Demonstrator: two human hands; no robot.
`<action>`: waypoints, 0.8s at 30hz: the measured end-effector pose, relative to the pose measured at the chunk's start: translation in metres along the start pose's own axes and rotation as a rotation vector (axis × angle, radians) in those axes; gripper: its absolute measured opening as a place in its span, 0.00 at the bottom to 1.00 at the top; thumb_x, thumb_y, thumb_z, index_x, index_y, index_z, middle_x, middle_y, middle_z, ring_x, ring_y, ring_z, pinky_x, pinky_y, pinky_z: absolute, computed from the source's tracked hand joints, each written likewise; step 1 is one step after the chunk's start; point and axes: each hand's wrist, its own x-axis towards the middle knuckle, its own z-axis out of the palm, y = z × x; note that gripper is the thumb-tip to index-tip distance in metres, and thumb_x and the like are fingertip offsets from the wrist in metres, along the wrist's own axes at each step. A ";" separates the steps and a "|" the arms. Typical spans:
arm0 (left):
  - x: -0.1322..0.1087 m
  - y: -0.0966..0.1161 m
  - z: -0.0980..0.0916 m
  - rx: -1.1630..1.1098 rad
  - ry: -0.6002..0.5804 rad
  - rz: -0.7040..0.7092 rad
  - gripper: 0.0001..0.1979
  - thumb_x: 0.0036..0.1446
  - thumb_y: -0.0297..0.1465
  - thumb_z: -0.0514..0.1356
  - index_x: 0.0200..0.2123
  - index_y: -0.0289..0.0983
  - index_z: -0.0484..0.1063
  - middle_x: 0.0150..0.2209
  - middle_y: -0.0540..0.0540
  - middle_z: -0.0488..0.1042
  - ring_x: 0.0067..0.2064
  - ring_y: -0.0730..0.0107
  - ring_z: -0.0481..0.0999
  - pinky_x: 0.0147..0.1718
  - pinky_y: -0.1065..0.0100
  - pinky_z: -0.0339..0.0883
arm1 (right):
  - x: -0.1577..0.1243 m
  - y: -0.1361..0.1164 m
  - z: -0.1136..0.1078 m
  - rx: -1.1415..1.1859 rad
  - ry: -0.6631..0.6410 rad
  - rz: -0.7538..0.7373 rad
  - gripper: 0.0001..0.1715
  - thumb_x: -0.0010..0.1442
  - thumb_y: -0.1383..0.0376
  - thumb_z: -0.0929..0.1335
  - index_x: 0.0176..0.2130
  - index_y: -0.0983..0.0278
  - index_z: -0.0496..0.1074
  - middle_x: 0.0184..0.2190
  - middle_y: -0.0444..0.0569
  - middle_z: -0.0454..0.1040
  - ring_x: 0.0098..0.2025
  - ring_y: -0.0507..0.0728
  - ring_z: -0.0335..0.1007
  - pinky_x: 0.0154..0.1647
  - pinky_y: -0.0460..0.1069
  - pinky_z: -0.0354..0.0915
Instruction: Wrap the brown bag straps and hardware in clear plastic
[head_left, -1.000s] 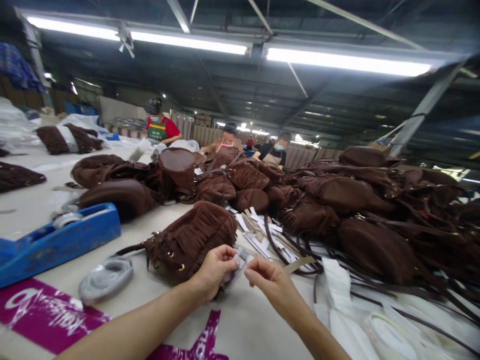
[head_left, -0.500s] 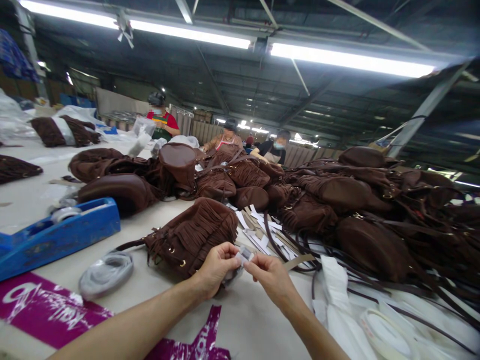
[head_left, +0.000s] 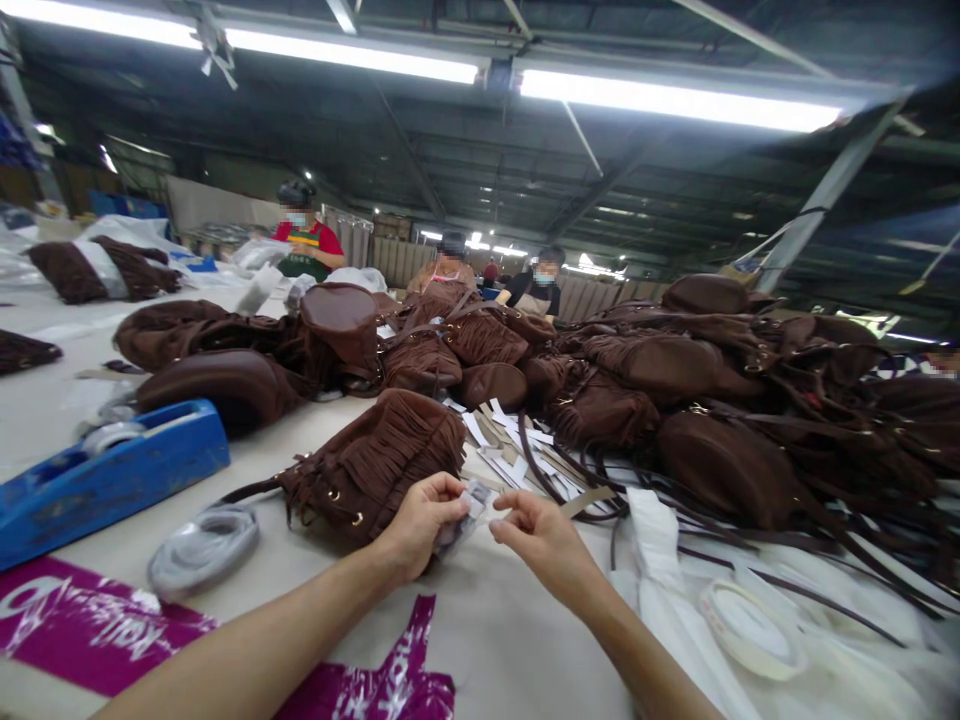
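My left hand (head_left: pixel 418 527) is closed around a small clear, crinkled packet (head_left: pixel 471 503), pinching it between thumb and fingers. My right hand (head_left: pixel 541 538) pinches the same packet from the right, fingers pressed together. Both hands hover just above the pale table (head_left: pixel 495 640), right in front of a brown fringed bag (head_left: pixel 379 463) that lies on its side with its strap trailing left.
A big heap of brown bags (head_left: pixel 675 390) and straps fills the table's middle and right. A blue tape dispenser (head_left: pixel 105 478) and a grey tape roll (head_left: pixel 202 547) lie left, a white tape roll (head_left: pixel 750 628) right. White paper tags (head_left: pixel 510 455) are scattered behind. Three people (head_left: pixel 304 240) work at the far side.
Both hands stay pinched on the small packet. They sit slightly lower and left in view as my head shifted. A white tape roll has come into view at the right.
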 end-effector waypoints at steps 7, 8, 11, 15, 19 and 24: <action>-0.003 0.006 0.002 -0.019 0.023 -0.028 0.16 0.35 0.31 0.69 0.28 0.35 0.68 0.23 0.51 0.72 0.22 0.76 0.68 0.23 0.74 0.56 | 0.006 -0.001 0.010 -0.173 0.184 -0.011 0.06 0.50 0.61 0.68 0.26 0.61 0.68 0.18 0.40 0.68 0.22 0.52 0.61 0.23 0.45 0.51; -0.003 0.006 0.002 -0.020 0.023 -0.028 0.16 0.35 0.31 0.69 0.27 0.35 0.67 0.23 0.51 0.72 0.23 0.76 0.68 0.23 0.74 0.56 | 0.007 0.000 0.013 -0.172 0.190 -0.006 0.07 0.51 0.61 0.68 0.26 0.61 0.67 0.18 0.40 0.68 0.22 0.52 0.61 0.23 0.45 0.50; -0.004 0.008 0.003 -0.024 0.011 -0.020 0.16 0.35 0.32 0.70 0.27 0.35 0.67 0.23 0.50 0.72 0.23 0.75 0.69 0.24 0.73 0.58 | 0.013 0.001 0.019 -0.153 0.188 0.013 0.09 0.51 0.59 0.69 0.26 0.61 0.67 0.17 0.39 0.67 0.21 0.51 0.60 0.22 0.45 0.49; -0.004 0.009 0.003 -0.022 -0.009 -0.005 0.16 0.36 0.33 0.70 0.26 0.35 0.68 0.24 0.51 0.72 0.24 0.76 0.68 0.26 0.73 0.60 | 0.018 0.000 0.021 -0.097 0.172 0.007 0.14 0.50 0.55 0.71 0.26 0.62 0.67 0.17 0.40 0.68 0.21 0.52 0.60 0.22 0.45 0.50; -0.007 0.010 0.004 0.003 -0.029 0.039 0.13 0.37 0.32 0.69 0.25 0.35 0.69 0.22 0.52 0.69 0.23 0.78 0.65 0.24 0.75 0.55 | 0.018 -0.001 0.021 -0.067 0.219 -0.041 0.18 0.47 0.51 0.72 0.25 0.63 0.69 0.20 0.42 0.70 0.24 0.53 0.63 0.24 0.46 0.53; -0.011 0.009 0.007 0.020 0.000 0.084 0.12 0.36 0.32 0.69 0.23 0.34 0.70 0.22 0.52 0.69 0.24 0.78 0.63 0.24 0.75 0.53 | 0.015 -0.004 0.025 -0.107 0.267 -0.032 0.21 0.47 0.50 0.72 0.21 0.64 0.68 0.19 0.42 0.66 0.24 0.52 0.58 0.25 0.46 0.52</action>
